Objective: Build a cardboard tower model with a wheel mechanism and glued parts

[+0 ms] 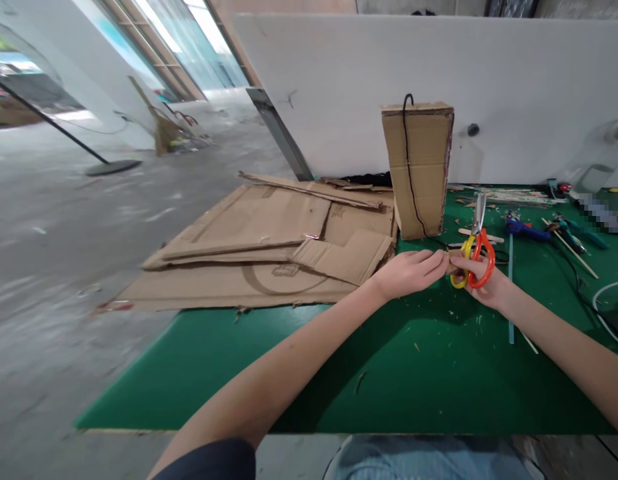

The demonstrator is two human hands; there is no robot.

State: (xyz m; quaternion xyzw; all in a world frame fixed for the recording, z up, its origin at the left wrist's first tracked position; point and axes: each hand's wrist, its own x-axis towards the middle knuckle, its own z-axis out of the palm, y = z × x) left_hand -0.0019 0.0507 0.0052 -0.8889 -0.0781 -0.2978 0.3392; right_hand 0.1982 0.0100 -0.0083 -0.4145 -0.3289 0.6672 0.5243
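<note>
My right hand [481, 283] grips scissors [476, 257] with one yellow and one orange handle loop, their blades pointing up and away. My left hand [413, 272] reaches in from the left, its fingers pinched on a small cardboard piece [455, 257] right beside the scissor handles. Both hands hover over the green table [309, 373]. Just behind them stands an upright cardboard box [419, 167] with a black cord running down its front.
Flattened cardboard sheets [269, 247] are stacked on the table's left end. A blue glue gun [526, 230], wooden sticks [571, 248] and cables [606, 293] lie at the right. A white panel [389, 80] backs the table. Grey floor lies to the left.
</note>
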